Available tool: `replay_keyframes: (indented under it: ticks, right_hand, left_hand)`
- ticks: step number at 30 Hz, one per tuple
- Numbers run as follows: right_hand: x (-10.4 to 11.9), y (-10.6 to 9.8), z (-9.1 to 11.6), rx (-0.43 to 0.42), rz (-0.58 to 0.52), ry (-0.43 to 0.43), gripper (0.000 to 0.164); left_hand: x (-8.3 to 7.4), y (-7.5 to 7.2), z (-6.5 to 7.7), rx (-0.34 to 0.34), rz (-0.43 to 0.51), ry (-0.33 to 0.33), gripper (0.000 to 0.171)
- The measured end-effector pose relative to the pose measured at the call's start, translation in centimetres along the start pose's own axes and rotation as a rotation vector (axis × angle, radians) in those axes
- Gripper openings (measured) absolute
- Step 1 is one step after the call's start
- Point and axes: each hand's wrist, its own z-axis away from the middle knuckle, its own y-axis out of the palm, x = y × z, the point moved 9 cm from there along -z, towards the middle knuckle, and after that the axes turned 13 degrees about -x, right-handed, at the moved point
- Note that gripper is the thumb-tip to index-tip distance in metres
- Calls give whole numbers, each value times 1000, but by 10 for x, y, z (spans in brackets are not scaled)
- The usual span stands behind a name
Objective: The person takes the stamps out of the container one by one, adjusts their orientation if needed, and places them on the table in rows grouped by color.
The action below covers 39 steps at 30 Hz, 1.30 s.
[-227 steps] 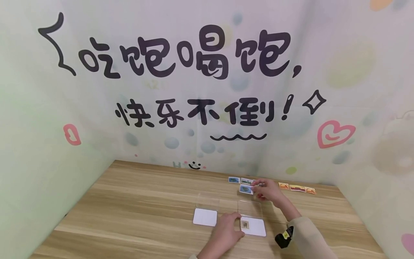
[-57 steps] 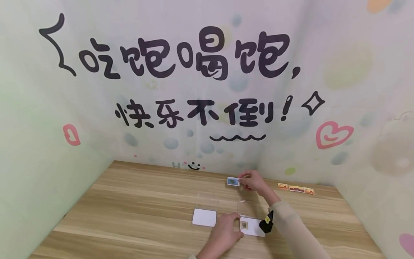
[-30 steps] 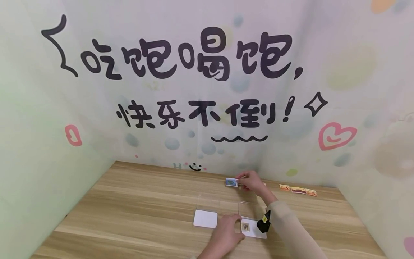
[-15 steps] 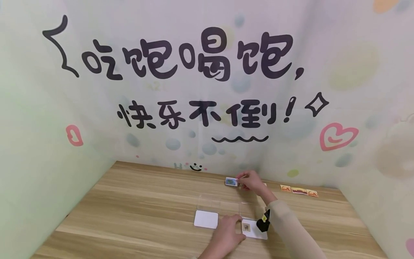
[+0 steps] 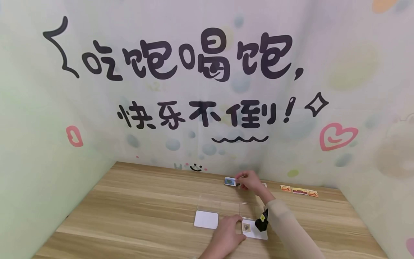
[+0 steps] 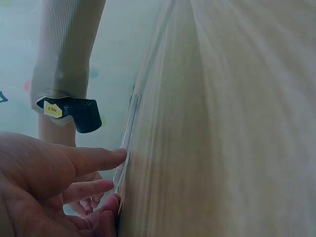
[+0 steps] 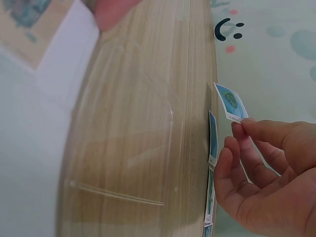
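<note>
In the head view my right hand [image 5: 253, 182] is at the back of the table, pinching a blue-and-green postage stamp [image 5: 230, 181] between thumb and finger. The right wrist view shows this stamp tilted above a row of flat stamps [image 7: 213, 138], partly hidden in the head view. My left hand [image 5: 226, 233] rests against the left edge of an opened clear case, its fingers touching the case edge [image 6: 131, 123]. On this case's white card [image 5: 257, 235] lies a small brown stamp [image 5: 246, 227]. Its clear lid [image 5: 248, 208] lies folded back.
Left of my left hand is a second opened case with a bare white card [image 5: 206, 219] and a clear lid [image 5: 208, 202]. Several orange and yellow stamps [image 5: 299, 191] line the table's back right. A printed cloth [image 5: 161, 151] hangs behind the wooden table [image 5: 129, 208].
Since the earliest frame my right hand has carried the blue-and-green stamp left and back, over the row's left end. In the last second it barely shifts. My left hand stays by the case.
</note>
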Motion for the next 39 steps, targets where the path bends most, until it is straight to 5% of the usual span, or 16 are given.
replay_keyframes:
  ticks: [39]
  right_hand:
    - [3, 12, -8, 6, 15, -50, 14]
  left_hand:
    - [1, 0, 0, -11, -22, -7, 42]
